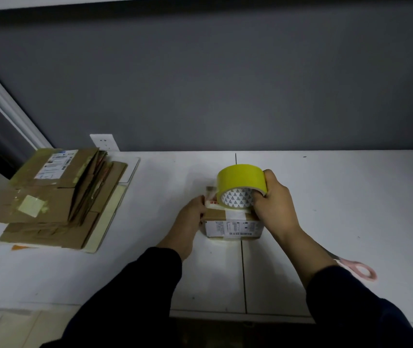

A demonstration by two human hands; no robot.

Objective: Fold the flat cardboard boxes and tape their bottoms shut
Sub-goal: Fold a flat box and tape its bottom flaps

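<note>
Right hand (275, 204) grips yellow tape roll (240, 187); left hand (191, 217) holds small labelled box (230, 226).

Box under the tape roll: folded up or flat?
Folded up: the box shows a top and labelled side face under the tape roll.

Inside the grip of the right hand (274, 204), the roll of tape (240, 179) has a smooth, glossy yellow plastic outer face. Its core is matt card printed with small triangles. Directly under the grip, the box (228, 228) is matt brown cardboard with white paper labels and a pale, faintly shiny tape strip. The table (326, 197) beneath is smooth matt white. Well left of the grip, the stack of flat boxes (57, 199) is creased, rough cardboard patched with tape. Right of the grip, the scissors (361, 270) have smooth pink plastic handles.
</note>
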